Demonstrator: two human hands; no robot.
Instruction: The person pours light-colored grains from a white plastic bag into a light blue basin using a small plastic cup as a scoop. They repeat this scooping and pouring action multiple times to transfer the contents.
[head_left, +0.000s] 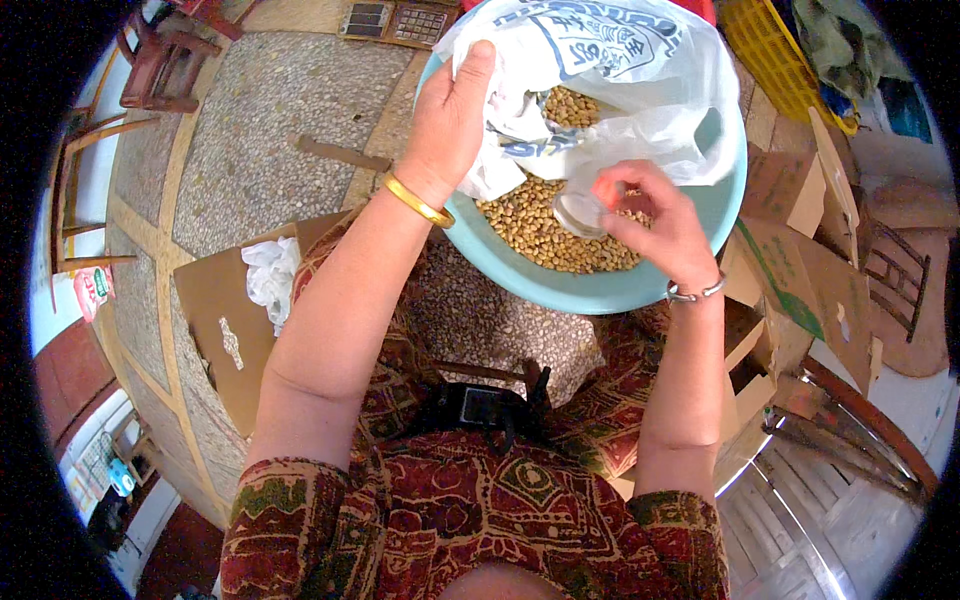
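Note:
A light-blue basin (590,298) at the upper centre holds many small tan, bean-like seeds (530,225). A white plastic bag with blue print (690,100) lies in the basin, its mouth toward me and more seeds inside. My left hand (452,120), with a gold bangle at the wrist, grips the bag's left edge, thumb on top. Over the seeds, my right hand (655,220) curls its fingers round a small clear cup (580,211), its rim tilted to the left. A red-orange patch shows at the fingertips; the cup's contents are hard to make out.
Opened cardboard boxes (790,265) stand right of the basin, below a yellow crate (775,50). Another cardboard piece (225,320) with a crumpled white bag (270,280) lies left of my knees. Wooden chairs (165,70) stand at the far left on the pebbled floor.

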